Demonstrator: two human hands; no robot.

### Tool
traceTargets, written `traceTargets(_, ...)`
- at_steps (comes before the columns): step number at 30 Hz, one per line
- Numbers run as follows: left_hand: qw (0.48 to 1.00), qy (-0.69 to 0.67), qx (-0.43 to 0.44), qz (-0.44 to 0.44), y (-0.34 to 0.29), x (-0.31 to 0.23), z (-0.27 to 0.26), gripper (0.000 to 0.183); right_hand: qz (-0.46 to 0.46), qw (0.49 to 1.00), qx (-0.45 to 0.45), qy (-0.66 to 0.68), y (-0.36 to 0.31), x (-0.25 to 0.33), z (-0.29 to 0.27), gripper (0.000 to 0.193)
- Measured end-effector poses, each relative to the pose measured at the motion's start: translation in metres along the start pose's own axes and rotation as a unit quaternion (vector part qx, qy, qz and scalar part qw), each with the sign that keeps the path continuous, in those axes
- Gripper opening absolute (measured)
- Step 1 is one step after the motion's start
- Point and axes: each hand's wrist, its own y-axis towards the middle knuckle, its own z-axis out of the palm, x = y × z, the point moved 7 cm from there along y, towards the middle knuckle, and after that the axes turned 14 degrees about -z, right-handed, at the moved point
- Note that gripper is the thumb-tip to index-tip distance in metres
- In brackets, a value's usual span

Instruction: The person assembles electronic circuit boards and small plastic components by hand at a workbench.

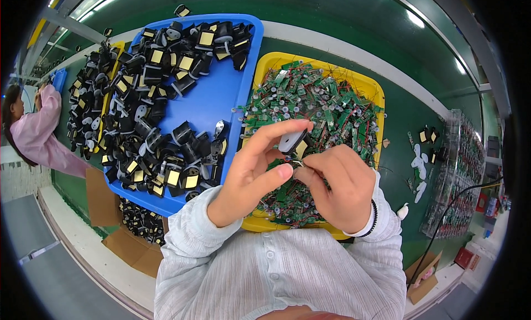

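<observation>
Black plastic formed the casing (pixel 298 144) that the left hand (pixel 246 176) gripped over the yellow tray (pixel 369 86), nearer its left edge; the right hand (pixel 340 184) pinched a small, mostly hidden part (pixel 297 163) just below. More casings (pixel 156 57) lined the left edge of the blue tray (pixel 210 105).

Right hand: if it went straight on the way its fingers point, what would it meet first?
The right hand would probably meet the left hand, at its thumb; depth is unclear, so the black housing beside it might come first.
</observation>
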Motion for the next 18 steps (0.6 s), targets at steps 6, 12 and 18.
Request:
traceTargets(6,0.999,-0.045,-0.001,0.02,-0.002,-0.001,-0.003,0.037,-0.092,0.989,-0.022,-0.116,-0.003,0.016,0.007,0.025)
traceTargets(12,0.999,-0.005,0.009,0.031,-0.004,-0.003,-0.005,0.044,0.025,0.997,0.007,0.067,-0.001,-0.004,0.0,0.02)
traceTargets(18,0.998,0.043,-0.02,0.034,-0.007,-0.006,0.002,0.046,0.091,0.983,0.0,0.157,-0.004,-0.011,-0.002,0.017)
